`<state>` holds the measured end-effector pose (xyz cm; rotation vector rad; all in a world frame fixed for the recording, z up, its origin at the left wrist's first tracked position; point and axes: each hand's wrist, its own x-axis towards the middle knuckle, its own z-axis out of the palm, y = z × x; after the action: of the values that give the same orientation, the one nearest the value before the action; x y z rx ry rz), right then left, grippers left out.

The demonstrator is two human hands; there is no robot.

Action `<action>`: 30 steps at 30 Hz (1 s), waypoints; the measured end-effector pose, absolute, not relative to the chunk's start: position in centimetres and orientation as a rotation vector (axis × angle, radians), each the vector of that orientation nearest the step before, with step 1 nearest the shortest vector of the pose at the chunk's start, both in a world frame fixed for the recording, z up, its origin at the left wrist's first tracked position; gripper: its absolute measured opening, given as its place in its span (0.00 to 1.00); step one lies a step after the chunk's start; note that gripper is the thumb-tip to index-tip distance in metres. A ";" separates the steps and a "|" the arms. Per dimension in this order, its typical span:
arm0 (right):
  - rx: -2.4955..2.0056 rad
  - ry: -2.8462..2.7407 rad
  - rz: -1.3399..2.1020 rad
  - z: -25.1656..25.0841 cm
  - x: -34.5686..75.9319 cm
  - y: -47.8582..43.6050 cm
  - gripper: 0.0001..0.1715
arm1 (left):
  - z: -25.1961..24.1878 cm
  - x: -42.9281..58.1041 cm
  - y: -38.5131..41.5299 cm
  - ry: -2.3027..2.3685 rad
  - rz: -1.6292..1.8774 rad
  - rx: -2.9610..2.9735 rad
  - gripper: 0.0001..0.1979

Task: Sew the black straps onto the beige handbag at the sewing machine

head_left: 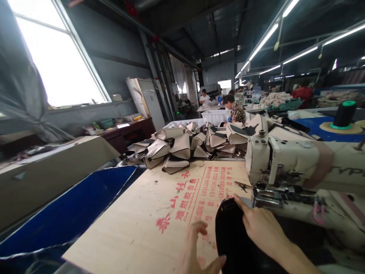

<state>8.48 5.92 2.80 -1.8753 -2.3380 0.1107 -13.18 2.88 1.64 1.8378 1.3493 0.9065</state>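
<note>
A black, soft-looking piece (230, 232) with a rounded top end stands up over the plywood board (137, 213), beside the sewing machine (293, 160). My right hand (262, 228) grips its right edge near the top, with the index finger stretched along the rim. To its left, my left hand (199, 247) has curved fingers set apart and is slightly blurred. The left thumb tip is at the black piece's lower left edge; whether it presses on it I cannot tell. Small dark snips (243, 186) lie on the board close to the machine head.
Beyond the board, beige bags with dark edges (181, 146) are heaped in a bin. A blue-lined container (71, 209) is at left. A black thread cone (344, 115) stands behind the machine. A person in a patterned top (237, 113) sits farther back.
</note>
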 end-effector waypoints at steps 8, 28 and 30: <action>-1.742 -2.167 0.484 -1.0 14.2 2.9 0.33 | 2.8 -7.0 9.4 0.980 0.565 2.105 0.15; -0.971 -2.435 0.487 0.0 17.4 5.3 0.22 | 6.4 -5.7 10.9 0.496 0.208 2.534 0.19; -0.970 -2.418 0.499 0.1 17.4 5.4 0.22 | 6.1 -5.7 10.7 0.511 0.245 2.582 0.17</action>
<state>17.40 5.39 0.14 -0.9702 -2.4184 0.4991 -5.70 10.68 6.10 2.5823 0.5111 0.2445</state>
